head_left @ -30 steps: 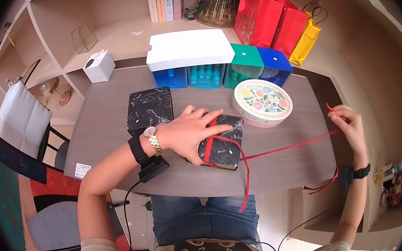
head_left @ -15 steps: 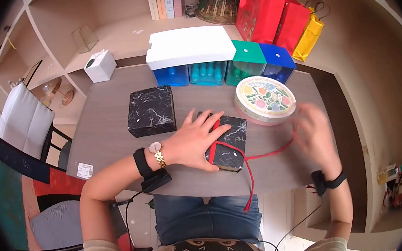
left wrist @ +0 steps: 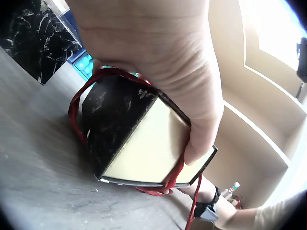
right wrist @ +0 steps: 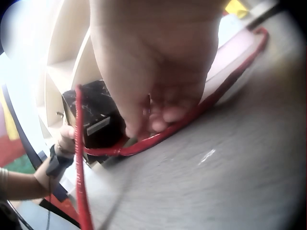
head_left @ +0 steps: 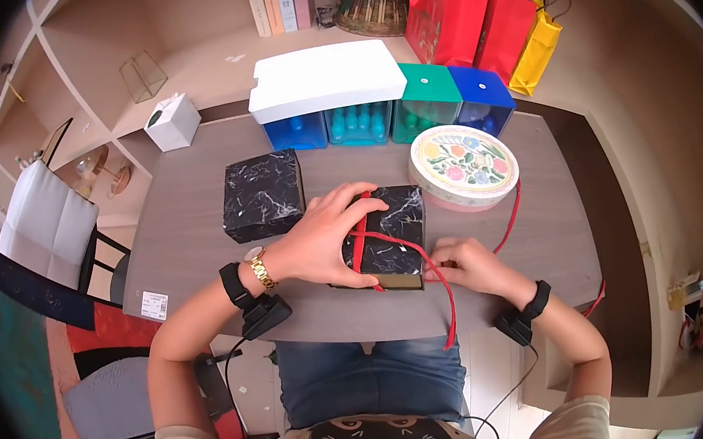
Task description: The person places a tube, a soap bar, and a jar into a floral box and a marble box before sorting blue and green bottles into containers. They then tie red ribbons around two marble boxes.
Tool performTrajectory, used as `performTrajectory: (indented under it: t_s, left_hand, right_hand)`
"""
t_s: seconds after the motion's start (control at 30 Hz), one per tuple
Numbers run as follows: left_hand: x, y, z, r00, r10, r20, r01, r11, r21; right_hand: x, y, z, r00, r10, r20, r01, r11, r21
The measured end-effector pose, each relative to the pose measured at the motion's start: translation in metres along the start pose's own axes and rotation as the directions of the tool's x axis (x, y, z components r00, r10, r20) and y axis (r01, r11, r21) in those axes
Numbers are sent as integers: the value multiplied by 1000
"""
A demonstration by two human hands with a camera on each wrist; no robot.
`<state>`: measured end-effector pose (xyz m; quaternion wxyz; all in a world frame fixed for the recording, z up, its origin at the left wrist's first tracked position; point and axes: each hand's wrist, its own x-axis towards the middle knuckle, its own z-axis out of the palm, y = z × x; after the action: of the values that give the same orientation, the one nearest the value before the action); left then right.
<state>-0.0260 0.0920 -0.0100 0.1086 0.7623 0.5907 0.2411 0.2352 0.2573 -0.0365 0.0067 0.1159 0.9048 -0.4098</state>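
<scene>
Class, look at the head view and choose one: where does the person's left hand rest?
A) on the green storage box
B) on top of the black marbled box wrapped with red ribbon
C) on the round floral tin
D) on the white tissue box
B: the left hand lies flat across the top of the ribbon-wrapped black marbled box, pinning the red ribbon.

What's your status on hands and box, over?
Left hand pressing black marbled box. Right hand gripping red ribbon beside it. Round floral tin close behind.
</scene>
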Motion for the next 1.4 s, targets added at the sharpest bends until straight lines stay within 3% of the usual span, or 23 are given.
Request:
performTrajectory:
  t_s: [0.13, 0.23, 0.33, 0.43, 0.47, 0.6, 0.67, 0.8, 0.9, 0.93, 1.03, 1.13, 1.23, 1.27, 1.37, 1.4]
  left_hand:
    - [0, 1, -4, 1000, -17, 4, 17, 998, -62]
    - [2, 0, -8, 1000, 1, 5, 0, 994, -110]
    - [3, 3, -12, 999, 52, 4, -51, 993, -103]
    - [2, 8, -16, 995, 99, 17, -99, 995, -30]
    - [1, 9, -16, 994, 107, 17, -107, 994, -17]
    - [-6, 13, -13, 992, 123, 9, -123, 990, 69]
    - [-9, 19, -10, 995, 95, -4, -94, 987, 133]
    - [-12, 19, -5, 1000, 11, -7, -10, 998, 62]
    - [-18, 16, 5, 1000, 25, -5, -24, 989, 149]
    - [-18, 16, 7, 999, 32, -8, -31, 990, 138]
    - [-22, 5, 12, 999, 47, -22, -48, 996, -73]
    - [-32, -6, 6, 993, 7, -115, -35, 969, -243]
    - [-57, -10, -5, 997, -18, -80, -9, 945, -326]
    - [-66, -8, -3, 993, 19, -120, -48, 969, -243]
    - [-88, 2, 4, 998, -8, -59, 7, 1000, -20]
    - [-94, 0, 13, 994, -36, -107, 32, 999, -43]
  right_hand:
    - [-2, -11, 8, 993, -118, -31, 111, 980, -166]
    - [4, 9, 22, 986, -139, -90, 116, 969, -218]
    - [19, 30, 26, 949, -240, -203, 208, 964, -168]
    - [30, 30, 17, 988, -26, -150, 42, 993, 106]
    - [34, 26, 16, 989, 117, -93, -79, 937, 340]
    - [51, 25, 14, 978, 205, -30, -153, 813, 561]
    - [53, 22, 12, 968, 249, 32, -201, 693, 692]
    - [50, 26, 2, 958, 158, 239, -282, 374, 884]
    - [41, 12, -3, 935, 161, 316, -330, 65, 942]
    - [40, 6, -1, 944, 179, 278, -302, 119, 946]
    - [42, 8, 4, 925, 285, 251, -364, 471, 803]
    - [44, 0, 7, 927, 323, 188, -331, 476, 815]
    - [43, 2, 6, 930, 323, 177, -320, 472, 821]
    - [42, 3, 5, 929, 323, 179, -321, 467, 824]
    - [44, 9, 7, 927, 307, 217, -338, 430, 837]
    - [44, 9, 6, 923, 314, 224, -348, 428, 834]
